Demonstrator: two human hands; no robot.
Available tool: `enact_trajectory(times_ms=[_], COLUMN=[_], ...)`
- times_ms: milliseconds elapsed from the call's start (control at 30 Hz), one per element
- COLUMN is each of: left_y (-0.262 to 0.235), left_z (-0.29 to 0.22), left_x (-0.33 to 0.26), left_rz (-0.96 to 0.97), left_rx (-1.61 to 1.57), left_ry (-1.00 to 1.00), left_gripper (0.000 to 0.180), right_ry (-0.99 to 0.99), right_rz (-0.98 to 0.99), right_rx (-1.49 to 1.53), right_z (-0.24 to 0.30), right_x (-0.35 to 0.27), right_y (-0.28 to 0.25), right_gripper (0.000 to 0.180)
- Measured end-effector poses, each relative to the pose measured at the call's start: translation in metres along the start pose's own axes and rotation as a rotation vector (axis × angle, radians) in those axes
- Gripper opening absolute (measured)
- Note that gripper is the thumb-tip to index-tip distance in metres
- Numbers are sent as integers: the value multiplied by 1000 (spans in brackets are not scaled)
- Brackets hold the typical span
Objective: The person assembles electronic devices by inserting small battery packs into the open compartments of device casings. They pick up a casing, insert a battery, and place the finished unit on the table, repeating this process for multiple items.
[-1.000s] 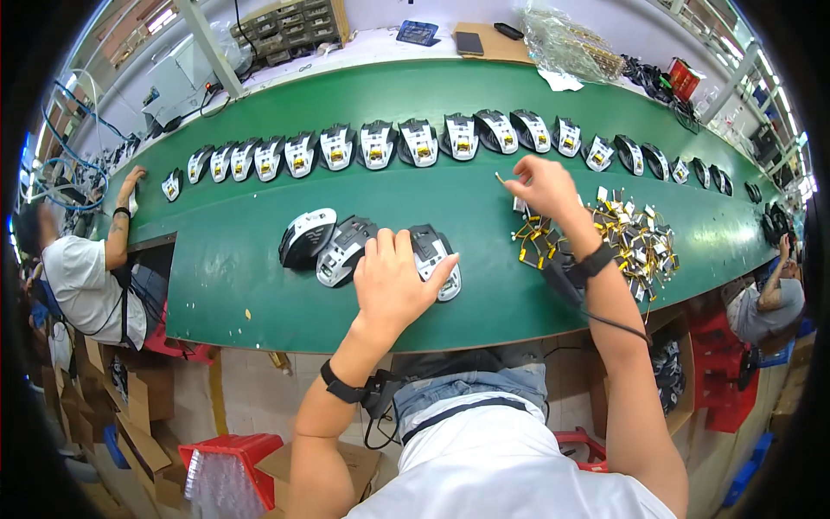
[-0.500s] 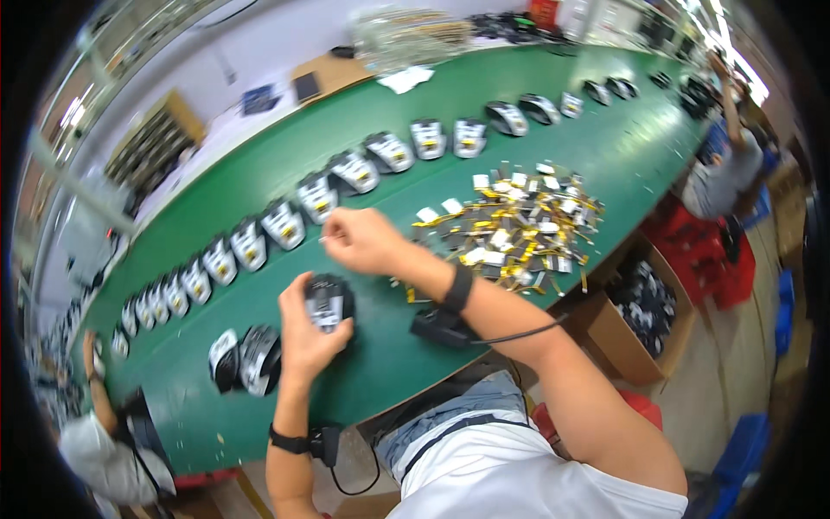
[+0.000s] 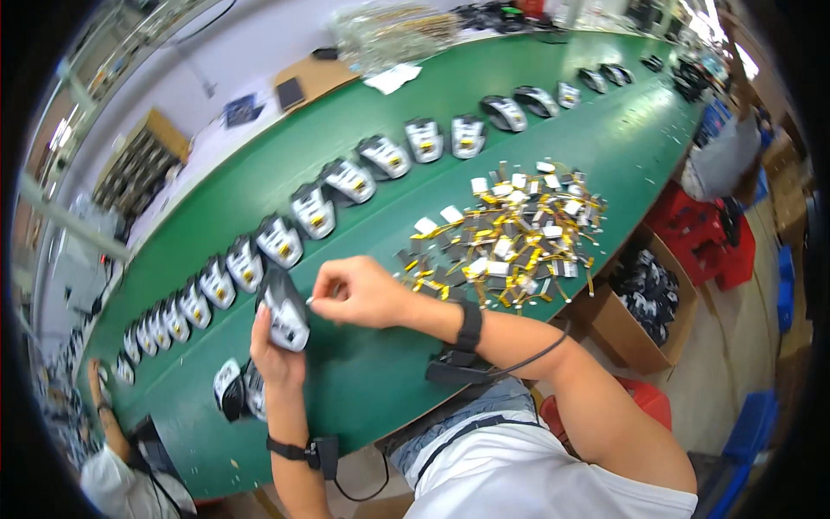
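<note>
My left hand (image 3: 278,359) grips a black and light-grey mouse-shaped shell (image 3: 287,316), lifted above the green table and tilted. Close to the shell's right side, my right hand (image 3: 359,292) is closed in a pinch. A tiny whitish bit shows at its fingertips, too small to name. Beside my left wrist lie a couple more black and grey shells (image 3: 228,391), partly hidden behind the hand. Right of my right hand spreads a heap of small flat white and dark pieces with yellow tape and leads (image 3: 519,229).
A long curved row of similar shells (image 3: 347,180) runs along the green table (image 3: 363,381). At the right edge stands a cardboard box (image 3: 618,324) of dark parts, near red stools (image 3: 692,238). Co-workers sit at both ends. Plastic-wrapped stacks (image 3: 393,35) lie at the back.
The shell in my left hand has come up and leftward and is now tilted. My right hand has moved down, close to the shell, still pinched.
</note>
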State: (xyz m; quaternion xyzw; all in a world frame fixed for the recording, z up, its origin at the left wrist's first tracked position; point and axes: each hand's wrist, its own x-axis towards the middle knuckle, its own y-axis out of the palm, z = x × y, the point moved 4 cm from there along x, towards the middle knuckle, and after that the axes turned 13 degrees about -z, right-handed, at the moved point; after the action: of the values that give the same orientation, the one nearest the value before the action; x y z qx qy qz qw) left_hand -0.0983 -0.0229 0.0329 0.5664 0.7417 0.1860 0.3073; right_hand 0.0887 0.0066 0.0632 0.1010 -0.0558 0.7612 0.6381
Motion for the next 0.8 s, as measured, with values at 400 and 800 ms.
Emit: enact_trajectory(times_ms=[400,800], left_y=[24,18], left_z=[-15,-16], left_x=[-13,-17], left_rz=[149,152], left_rx=[-51,-111], left_ry=[6,-58], left_gripper=[63,61], right_ry=[29,-165], right_rz=[62,9], right_rx=[-212,-342], right_z=[15,16], right_x=[-12,-13], right_y=[16,26], right_gripper=[14,9])
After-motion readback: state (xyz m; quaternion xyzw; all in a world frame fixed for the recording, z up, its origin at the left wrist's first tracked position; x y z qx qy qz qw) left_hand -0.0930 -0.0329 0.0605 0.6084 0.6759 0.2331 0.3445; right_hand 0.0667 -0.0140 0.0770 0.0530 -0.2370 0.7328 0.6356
